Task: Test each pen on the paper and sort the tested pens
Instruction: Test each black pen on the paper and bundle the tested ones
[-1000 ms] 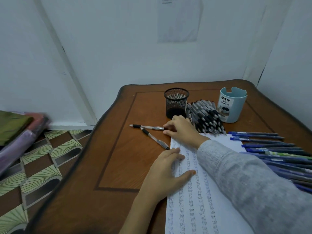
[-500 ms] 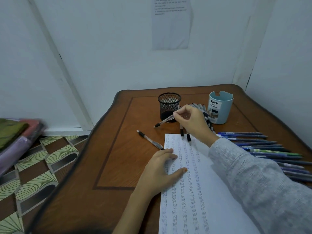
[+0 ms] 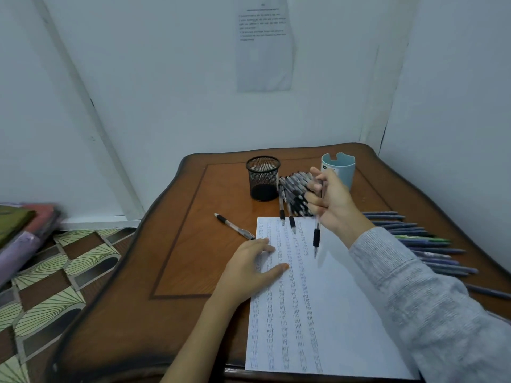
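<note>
A white paper [image 3: 329, 313] with columns of small scribbles lies on the wooden table [image 3: 177, 261]. My left hand [image 3: 249, 269] rests flat on the paper's left edge. My right hand [image 3: 329, 203] grips a black-grip pen [image 3: 316, 236] above the paper, tip pointing down. A pile of black-grip pens [image 3: 293, 189] lies behind the paper, between a black mesh cup [image 3: 262, 178] and a light blue holder [image 3: 341, 170]. A single pen [image 3: 233, 226] lies left of the paper. A row of blue pens [image 3: 420, 241] lies to the right.
The table stands in a corner between white walls, with a printed sheet [image 3: 264, 42] taped on the back wall. Patterned floor tiles [image 3: 49, 283] and a stack of folded items [image 3: 19, 230] are at the left.
My right hand picked a pen up from the table at the left, lifted it past the mesh cup, and turned it tip-down over the paper. My left hand stayed on the paper.
</note>
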A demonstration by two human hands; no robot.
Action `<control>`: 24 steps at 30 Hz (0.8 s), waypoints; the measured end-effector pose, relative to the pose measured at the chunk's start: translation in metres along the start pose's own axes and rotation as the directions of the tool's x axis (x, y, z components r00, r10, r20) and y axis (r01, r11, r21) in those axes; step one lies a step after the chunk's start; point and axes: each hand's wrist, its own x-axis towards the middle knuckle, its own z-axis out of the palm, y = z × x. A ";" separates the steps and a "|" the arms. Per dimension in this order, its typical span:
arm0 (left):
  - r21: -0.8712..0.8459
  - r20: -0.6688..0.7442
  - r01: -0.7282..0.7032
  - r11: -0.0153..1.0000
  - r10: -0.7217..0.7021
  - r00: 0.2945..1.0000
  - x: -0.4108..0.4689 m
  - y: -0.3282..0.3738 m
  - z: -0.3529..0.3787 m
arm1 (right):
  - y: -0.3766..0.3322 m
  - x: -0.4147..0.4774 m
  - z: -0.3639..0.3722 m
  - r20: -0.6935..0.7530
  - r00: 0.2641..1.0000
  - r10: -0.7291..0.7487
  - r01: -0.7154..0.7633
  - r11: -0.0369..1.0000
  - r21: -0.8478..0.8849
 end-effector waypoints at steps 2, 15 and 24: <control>0.004 -0.003 -0.003 1.000 0.003 1.000 0.000 0.000 0.000 | 0.001 -0.005 -0.005 0.029 1.000 0.013 -0.014 0.999 0.051; 0.031 0.007 -0.012 0.999 0.011 1.000 0.003 -0.002 0.001 | 0.017 -0.028 -0.052 -0.040 0.956 0.292 -0.294 0.955 -0.040; 0.008 0.003 -0.014 1.000 0.014 1.000 0.003 -0.002 0.001 | 0.045 -0.034 -0.056 -0.116 0.993 -0.035 -0.017 0.904 -0.427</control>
